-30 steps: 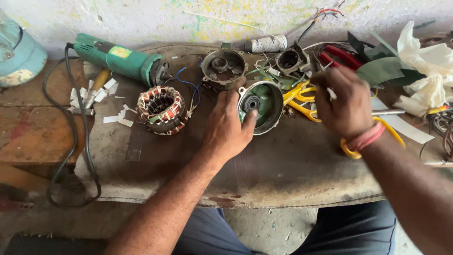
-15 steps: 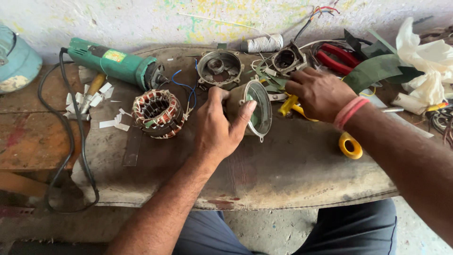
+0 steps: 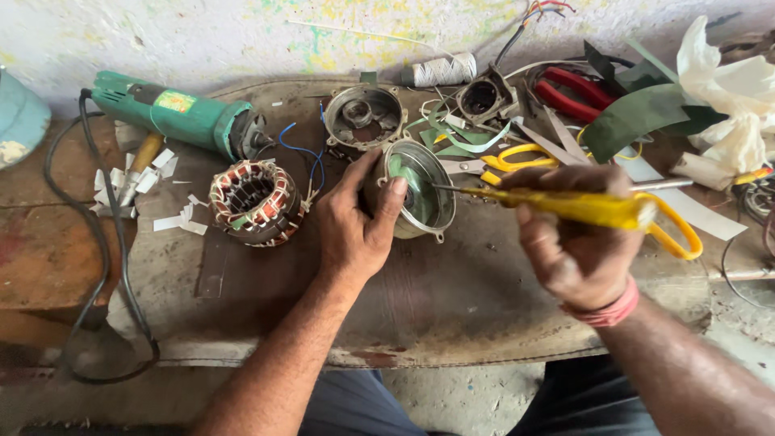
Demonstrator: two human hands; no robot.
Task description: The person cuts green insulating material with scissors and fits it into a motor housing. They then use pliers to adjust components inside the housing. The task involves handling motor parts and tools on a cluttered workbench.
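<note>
In the middle of the frame my left hand point(image 3: 355, 230) holds the metal cover point(image 3: 420, 194) tilted on its edge on the bench point(image 3: 452, 307), thumb and fingers clamped around its rim. My right hand point(image 3: 577, 238), right of centre, has its fingers closed on a yellow screwdriver point(image 3: 581, 206); the thin tip points into the cover's hollow, and I think it touches inside, but I cannot tell for sure. The stator point(image 3: 254, 202) sits just left of the left hand. A green grinder point(image 3: 182, 117) lies at the upper left, yellow scissors point(image 3: 517, 157) behind the screwdriver.
</note>
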